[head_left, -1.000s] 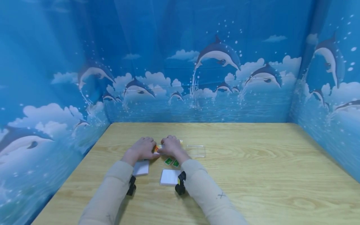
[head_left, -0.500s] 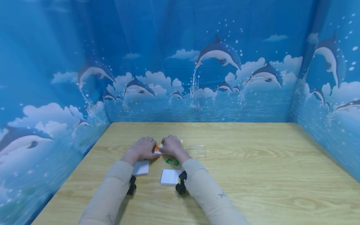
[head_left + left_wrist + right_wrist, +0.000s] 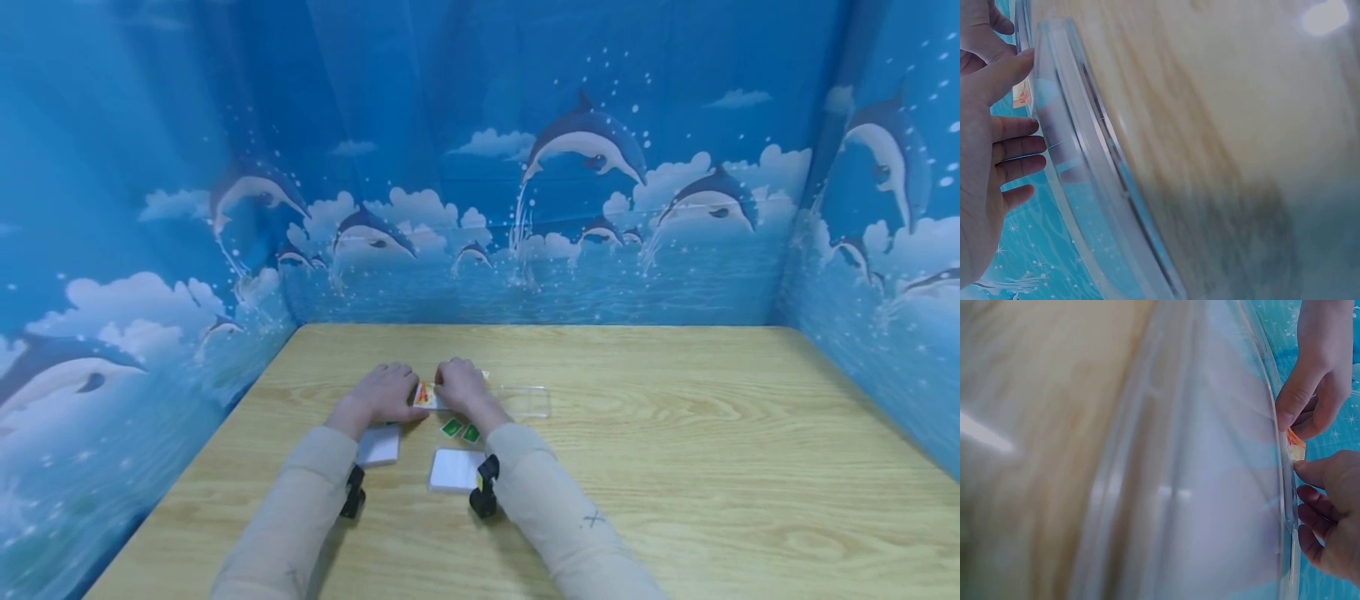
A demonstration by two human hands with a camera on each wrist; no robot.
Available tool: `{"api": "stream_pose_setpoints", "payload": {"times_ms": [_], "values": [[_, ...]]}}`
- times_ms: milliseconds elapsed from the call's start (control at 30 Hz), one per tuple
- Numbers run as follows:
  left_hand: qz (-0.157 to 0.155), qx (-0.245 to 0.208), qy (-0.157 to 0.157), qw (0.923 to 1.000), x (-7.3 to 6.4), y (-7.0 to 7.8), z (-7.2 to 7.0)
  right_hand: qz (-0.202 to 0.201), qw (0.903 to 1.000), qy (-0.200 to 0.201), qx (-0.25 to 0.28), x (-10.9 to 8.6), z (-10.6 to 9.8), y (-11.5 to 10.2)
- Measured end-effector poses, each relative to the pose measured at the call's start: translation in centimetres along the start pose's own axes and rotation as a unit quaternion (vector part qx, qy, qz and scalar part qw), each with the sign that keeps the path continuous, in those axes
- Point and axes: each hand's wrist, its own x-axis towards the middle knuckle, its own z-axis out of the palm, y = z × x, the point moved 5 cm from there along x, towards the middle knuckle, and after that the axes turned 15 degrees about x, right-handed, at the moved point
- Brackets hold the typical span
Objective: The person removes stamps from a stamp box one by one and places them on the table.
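Observation:
In the head view both hands meet left of the table's middle, over a small card (image 3: 426, 397) with an orange picture and a white front edge. My left hand (image 3: 382, 393) pinches its left end; in the left wrist view the thumb (image 3: 1007, 78) lies across the card and the other fingers spread apart. My right hand (image 3: 463, 390) holds the right end, thumb tip at the card's edge in the right wrist view, remaining fingers bent. Two small green cards (image 3: 452, 427) lie just in front of the hands. The palms hide part of the orange card.
Two white stacks, one left (image 3: 378, 446) and one centre (image 3: 456, 470), lie nearer me between the forearms. A clear plastic tray (image 3: 523, 402) rests right of my right hand. The wood-grain table (image 3: 712, 458) meets dolphin-print curtains (image 3: 525, 283) behind and at both sides.
My right hand has shifted slightly right along the card, and more of its orange picture and white edge shows. My left hand has stayed nearly in place.

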Motion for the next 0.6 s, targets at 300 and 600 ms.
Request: {"api": "stream_pose_setpoints", "payload": {"times_ms": [300, 600], "values": [[0.005, 0.002, 0.006, 1.0000, -0.1, 0.0, -0.1, 0.000, 0.9965, -0.006, 0.083, 0.2, -0.2, 0.7], [0.009, -0.002, 0.002, 1.0000, -0.2, 0.0, -0.3, 0.013, 0.9810, 0.000, 0.193, 0.1, -0.5, 1.6]]}}
